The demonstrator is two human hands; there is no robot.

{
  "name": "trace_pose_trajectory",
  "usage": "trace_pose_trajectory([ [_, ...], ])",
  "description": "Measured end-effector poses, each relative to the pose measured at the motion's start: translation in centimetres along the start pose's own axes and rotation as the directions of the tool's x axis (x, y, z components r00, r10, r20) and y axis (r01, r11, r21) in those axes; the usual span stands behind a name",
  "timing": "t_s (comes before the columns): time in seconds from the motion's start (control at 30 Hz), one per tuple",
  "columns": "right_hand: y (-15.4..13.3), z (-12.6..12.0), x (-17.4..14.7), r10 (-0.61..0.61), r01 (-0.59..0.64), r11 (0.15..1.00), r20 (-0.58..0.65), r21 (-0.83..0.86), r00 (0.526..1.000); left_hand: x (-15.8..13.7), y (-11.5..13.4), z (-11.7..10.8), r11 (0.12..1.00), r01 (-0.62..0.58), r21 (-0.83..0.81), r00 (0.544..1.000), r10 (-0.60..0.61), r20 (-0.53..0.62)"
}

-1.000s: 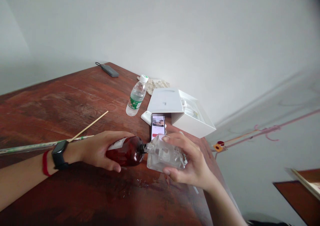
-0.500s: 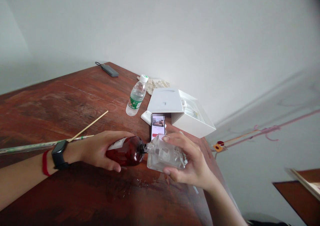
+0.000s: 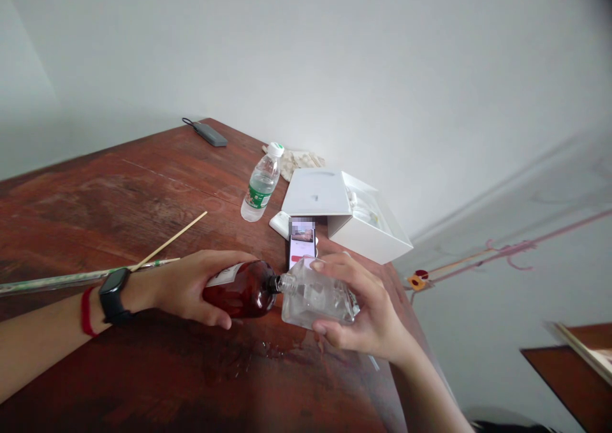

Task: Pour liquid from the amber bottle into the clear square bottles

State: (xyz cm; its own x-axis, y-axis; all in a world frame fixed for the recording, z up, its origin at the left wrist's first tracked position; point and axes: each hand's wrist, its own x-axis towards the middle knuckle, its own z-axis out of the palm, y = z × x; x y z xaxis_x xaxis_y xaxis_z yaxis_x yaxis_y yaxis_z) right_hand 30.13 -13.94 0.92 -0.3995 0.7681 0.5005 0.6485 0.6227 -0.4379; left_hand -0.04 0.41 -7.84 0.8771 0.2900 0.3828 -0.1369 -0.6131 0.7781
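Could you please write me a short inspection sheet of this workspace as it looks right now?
Surface: dark red wooden table, worn; wet patch below the bottles.
Things in hand: brown bottle tipped sideways, its mouth meeting the neck of a clear glass bottle.
Clutter: water bottle upright, phone, open white box, cloth, wooden stick, green rod.
Hands: left hand wraps the brown bottle; right hand holds the clear glass bottle.
Cables: grey device with a short cord.
Surroundings: plain white wall.
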Motion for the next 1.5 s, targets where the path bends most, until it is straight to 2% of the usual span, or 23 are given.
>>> trace_pose_trajectory([
  [0.63,-0.08,-0.16,0.12,-0.016,0.016,0.999,0.006,-0.031,1.000,-0.11,-0.23,0.11,1.000,0.009,-0.010,1.000,-0.009,-0.005],
  [0.83,-0.29,-0.30,0.14,0.000,0.000,1.000,0.016,-0.030,1.000,-0.18,-0.13,0.19,0.998,0.031,-0.060,1.000,-0.031,0.001],
  [1.1,-0.41,-0.26,0.04,0.019,-0.019,0.999,0.007,-0.037,1.000,0.06,-0.40,-0.15,0.996,0.053,-0.078,0.997,-0.049,0.059],
  [1.5,-0.92,-0.60,0.56,0.003,-0.001,0.997,0.024,-0.078,1.000,-0.26,-0.36,0.07,0.999,0.025,-0.043,1.000,-0.025,0.002],
])
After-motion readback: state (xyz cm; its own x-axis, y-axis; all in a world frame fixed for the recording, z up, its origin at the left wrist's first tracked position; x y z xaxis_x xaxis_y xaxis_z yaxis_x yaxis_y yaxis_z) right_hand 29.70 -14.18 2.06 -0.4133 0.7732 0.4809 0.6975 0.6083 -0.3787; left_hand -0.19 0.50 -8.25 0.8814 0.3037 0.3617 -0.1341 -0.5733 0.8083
